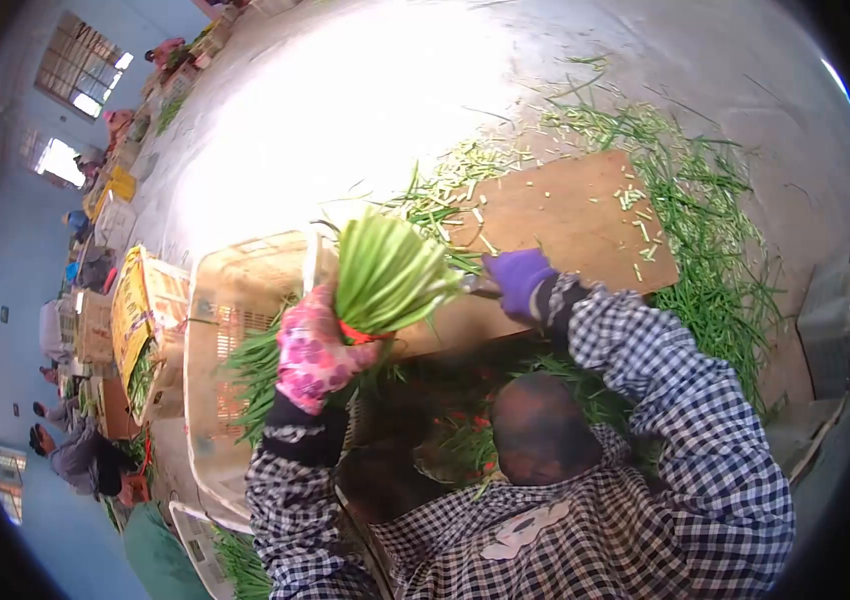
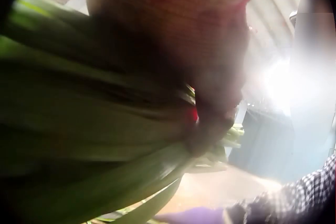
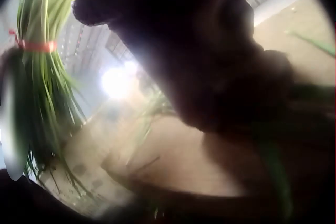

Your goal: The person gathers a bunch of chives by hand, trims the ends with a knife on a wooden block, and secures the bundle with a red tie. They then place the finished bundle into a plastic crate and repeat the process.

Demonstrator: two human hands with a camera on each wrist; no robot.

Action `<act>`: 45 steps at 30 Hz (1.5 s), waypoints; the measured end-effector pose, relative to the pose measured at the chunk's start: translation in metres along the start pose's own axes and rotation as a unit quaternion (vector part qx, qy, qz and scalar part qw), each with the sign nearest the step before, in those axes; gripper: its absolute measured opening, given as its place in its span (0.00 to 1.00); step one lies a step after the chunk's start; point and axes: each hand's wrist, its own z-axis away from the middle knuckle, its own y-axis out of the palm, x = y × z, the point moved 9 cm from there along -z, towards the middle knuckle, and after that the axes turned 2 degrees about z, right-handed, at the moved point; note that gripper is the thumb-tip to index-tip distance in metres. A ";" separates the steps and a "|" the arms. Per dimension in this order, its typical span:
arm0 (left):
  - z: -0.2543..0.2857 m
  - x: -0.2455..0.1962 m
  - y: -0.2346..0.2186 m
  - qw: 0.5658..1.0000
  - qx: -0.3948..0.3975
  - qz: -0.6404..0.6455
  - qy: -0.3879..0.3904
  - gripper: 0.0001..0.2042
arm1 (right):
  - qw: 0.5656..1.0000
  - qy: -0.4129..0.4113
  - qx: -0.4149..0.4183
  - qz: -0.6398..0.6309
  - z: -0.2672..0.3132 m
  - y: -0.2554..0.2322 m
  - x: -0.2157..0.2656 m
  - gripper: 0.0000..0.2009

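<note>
In the head view, my left hand (image 1: 315, 350), in a pink flowered glove, grips a thick bunch of green stalks (image 1: 385, 270) at its red band (image 1: 357, 333). The pale cut ends face my right hand (image 1: 523, 280), which wears a purple glove. Its fingers curl round a metal tool (image 1: 480, 286), mostly hidden, beside those ends. The left wrist view has the dark, blurred left hand (image 2: 178, 40) against the stalks (image 2: 79, 129). The banded bunch (image 3: 44, 71) hangs at the left of the right wrist view, apart from the shadowed right hand (image 3: 194, 50).
A wooden board (image 1: 565, 210) bears short cut pieces. Loose green trimmings (image 1: 695, 210) lie beyond and right of it. A plastic crate (image 1: 207, 370) with more stalks stands at left. Further left are a yellow-covered crate (image 1: 132, 310) and several seated people.
</note>
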 end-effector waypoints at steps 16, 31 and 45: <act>-0.048 -0.003 0.220 0.881 0.201 -0.422 0.072 0.57 | 0.697 0.300 -0.003 -0.652 0.169 0.051 -0.120 0.20; -0.081 0.016 0.225 0.901 0.278 -0.333 -0.023 0.38 | 0.792 0.232 -0.006 -0.565 0.142 0.008 -0.031 0.25; -0.083 0.019 0.228 0.908 0.276 -0.311 -0.040 0.32 | 0.912 0.206 -0.075 -0.348 0.145 0.019 -0.010 0.15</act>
